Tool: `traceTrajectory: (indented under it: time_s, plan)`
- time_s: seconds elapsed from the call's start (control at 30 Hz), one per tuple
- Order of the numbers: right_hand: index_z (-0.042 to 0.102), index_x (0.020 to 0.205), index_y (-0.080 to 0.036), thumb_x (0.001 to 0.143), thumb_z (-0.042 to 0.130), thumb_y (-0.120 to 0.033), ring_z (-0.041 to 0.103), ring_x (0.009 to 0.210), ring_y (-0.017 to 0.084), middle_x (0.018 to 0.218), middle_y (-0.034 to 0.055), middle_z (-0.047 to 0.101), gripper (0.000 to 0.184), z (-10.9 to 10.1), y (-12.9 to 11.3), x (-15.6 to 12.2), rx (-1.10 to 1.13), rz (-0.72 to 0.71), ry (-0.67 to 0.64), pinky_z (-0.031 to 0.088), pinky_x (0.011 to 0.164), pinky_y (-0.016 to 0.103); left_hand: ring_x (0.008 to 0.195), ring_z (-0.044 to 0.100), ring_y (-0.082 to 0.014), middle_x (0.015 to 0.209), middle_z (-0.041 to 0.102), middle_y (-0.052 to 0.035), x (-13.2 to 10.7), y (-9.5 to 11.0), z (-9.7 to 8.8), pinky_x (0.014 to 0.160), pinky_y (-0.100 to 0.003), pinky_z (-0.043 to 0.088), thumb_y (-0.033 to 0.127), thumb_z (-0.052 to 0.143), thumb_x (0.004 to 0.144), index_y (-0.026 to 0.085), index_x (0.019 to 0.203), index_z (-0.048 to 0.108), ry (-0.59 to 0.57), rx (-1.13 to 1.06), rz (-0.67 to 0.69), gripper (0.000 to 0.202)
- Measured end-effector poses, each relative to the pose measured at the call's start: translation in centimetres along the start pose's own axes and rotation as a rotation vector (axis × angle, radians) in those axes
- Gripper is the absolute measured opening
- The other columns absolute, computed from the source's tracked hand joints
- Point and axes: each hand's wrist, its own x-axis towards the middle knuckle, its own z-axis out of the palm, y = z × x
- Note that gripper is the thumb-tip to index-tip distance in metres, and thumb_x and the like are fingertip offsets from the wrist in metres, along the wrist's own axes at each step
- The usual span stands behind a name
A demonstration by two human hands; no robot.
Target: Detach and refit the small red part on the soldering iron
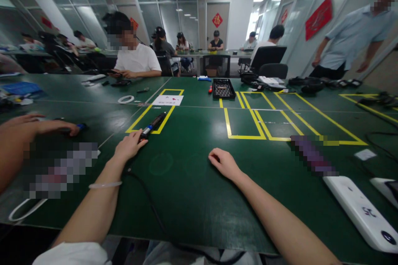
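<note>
My left hand (129, 146) lies on the green table (192, 190) with its fingertips touching the near end of a black corded tool (153, 125) that has a blue and silver band. The tool lies inside a yellow taped rectangle (155, 109). Its black cable (146, 198) runs back under my left wrist toward me. The fingers are stretched forward, not wrapped round the tool. My right hand (224, 162) rests on the bare table to the right, knuckles up, fingers curled under loosely, with nothing visible in it.
Another person's hand (37, 126) rests at the left on a dark object. A white paper (168, 99) and a black tray (223, 89) lie farther out. White power strips (360, 211) sit at the right. Several people sit at the far tables; one stands at the right.
</note>
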Motion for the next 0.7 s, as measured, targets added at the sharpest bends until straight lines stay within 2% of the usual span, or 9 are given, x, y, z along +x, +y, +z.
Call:
traceTrajectory:
  time_s: [0.1,0.17,0.3,0.4,0.5,0.57,0.7]
  plan:
    - [0.06,0.082,-0.019,0.09,0.053,-0.019,0.056,0.071,0.014,0.078,0.0007,0.06,0.01,0.0,0.1,0.0,-0.001,-0.002,-0.003,0.038,0.065,0.024,0.112,0.054,-0.0395,0.142,0.044,-0.0188,-0.2,-1.7,-0.3,0.086,-0.049,0.044,0.055,0.032,0.091,0.019,0.145,0.035,0.003,-0.003,-0.074,0.064]
    - [0.06,0.082,-0.019,0.09,0.053,-0.019,0.056,0.072,0.014,0.079,0.0006,0.06,0.01,0.0,0.1,0.0,-0.001,-0.003,-0.006,0.037,0.065,0.024,0.11,0.054,-0.0404,0.137,0.049,-0.0193,-0.7,-1.9,-0.5,0.085,-0.05,0.044,0.054,0.032,0.092,0.019,0.142,0.039,0.034,0.011,-0.118,0.061]
    - [0.059,0.082,-0.019,0.09,0.054,-0.019,0.055,0.071,0.014,0.078,0.0003,0.06,0.01,0.0,0.0,0.0,0.0,-0.004,-0.01,0.037,0.065,0.024,0.11,0.054,-0.0395,0.13,0.053,-0.0201,-1.5,-0.7,-1.0,0.087,-0.049,0.043,0.047,0.044,0.088,0.018,0.136,0.044,0.163,0.074,-0.124,0.056]
    - [0.059,0.082,-0.019,0.089,0.054,-0.018,0.055,0.071,0.014,0.078,0.0002,0.059,0.009,-0.1,-0.1,0.0,-0.003,0.001,-0.008,0.037,0.065,0.024,0.104,0.057,-0.0357,0.12,0.057,-0.0196,-1.8,0.5,-1.5,0.08,-0.043,0.047,0.042,0.05,0.085,0.014,0.126,0.05,0.164,0.07,-0.175,0.05]
    - [0.059,0.081,-0.019,0.089,0.054,-0.018,0.055,0.071,0.013,0.078,0.0002,0.059,0.009,-0.1,-0.1,0.0,0.001,0.003,-0.013,0.037,0.065,0.024,0.097,0.06,-0.0324,0.113,0.059,-0.0175,-2.0,1.2,-1.9,0.072,-0.039,0.049,0.042,0.041,0.089,0.015,0.112,0.056,0.136,0.032,-0.227,0.038]
    - [0.059,0.081,-0.019,0.089,0.054,-0.017,0.055,0.071,0.013,0.078,0.0001,0.059,0.009,-0.1,-0.1,0.0,0.003,0.002,-0.014,0.037,0.065,0.024,0.094,0.061,-0.0321,0.11,0.059,-0.0176,-2.1,1.4,-2.1,0.07,-0.039,0.049,0.041,0.036,0.092,0.014,0.107,0.058,0.148,0.032,-0.25,0.038]
    - [0.059,0.082,-0.019,0.089,0.053,-0.018,0.055,0.071,0.014,0.078,0.0003,0.06,0.009,0.0,0.0,-0.1,-0.006,-0.001,-0.009,0.037,0.065,0.024,0.096,0.06,-0.0327,0.11,0.06,-0.0195,-2.3,2.3,-2.3,0.074,-0.04,0.048,0.038,0.034,0.093,0.012,0.109,0.057,0.316,0.032,-0.213,0.039]
